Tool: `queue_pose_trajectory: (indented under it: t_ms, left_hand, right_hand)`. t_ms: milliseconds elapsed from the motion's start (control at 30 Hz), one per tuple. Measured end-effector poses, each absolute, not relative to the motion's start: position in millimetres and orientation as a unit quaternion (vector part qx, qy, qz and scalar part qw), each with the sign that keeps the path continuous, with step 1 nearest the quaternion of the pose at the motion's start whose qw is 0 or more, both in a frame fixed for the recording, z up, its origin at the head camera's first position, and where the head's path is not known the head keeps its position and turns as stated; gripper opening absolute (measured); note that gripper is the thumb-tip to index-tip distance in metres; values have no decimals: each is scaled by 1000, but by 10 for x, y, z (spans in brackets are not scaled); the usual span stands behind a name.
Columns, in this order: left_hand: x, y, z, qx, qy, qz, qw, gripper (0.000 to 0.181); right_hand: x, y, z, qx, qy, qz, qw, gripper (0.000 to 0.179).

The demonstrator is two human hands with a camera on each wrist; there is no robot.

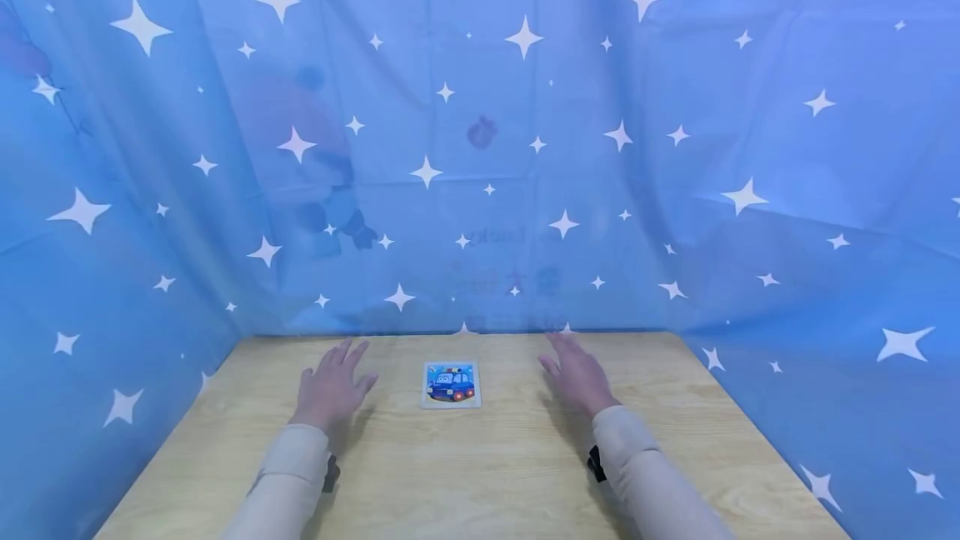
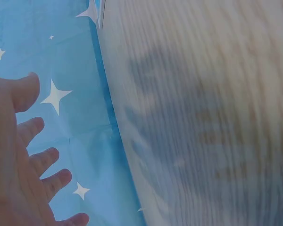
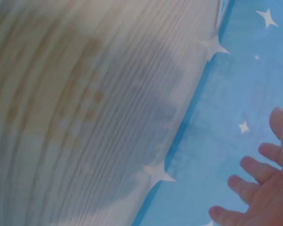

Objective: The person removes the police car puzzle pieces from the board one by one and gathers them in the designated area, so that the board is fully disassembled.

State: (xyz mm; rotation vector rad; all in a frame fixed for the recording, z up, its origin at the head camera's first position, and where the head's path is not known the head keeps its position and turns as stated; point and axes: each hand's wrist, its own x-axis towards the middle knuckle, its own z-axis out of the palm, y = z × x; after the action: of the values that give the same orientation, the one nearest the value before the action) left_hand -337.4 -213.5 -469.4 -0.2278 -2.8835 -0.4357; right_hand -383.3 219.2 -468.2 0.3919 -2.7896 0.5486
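Observation:
A small square picture puzzle with a blue cartoon police car and a white border lies flat on the wooden table, between the two hands. To its left, my left hand hovers over the table with fingers spread, holding nothing. On the other side my right hand is held out the same way, its palm bare. The left wrist view shows the left hand with its fingers apart. Likewise, the right hand has nothing in it in the right wrist view. Neither hand touches the picture puzzle.
The light wooden table ends at the back against a blue curtain with white stars. The same curtain hangs along the left and right sides. Shadows of both hands fall on the tabletop.

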Motion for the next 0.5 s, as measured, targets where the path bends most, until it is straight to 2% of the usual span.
queue_pose_trajectory:
  t_ms: [500]
  left_hand:
    - [-3423,-2013,-4701,-89,-974,-180,107,65]
  right_hand:
    - [-3821,1885,-4692,152,-948,260,100,57]
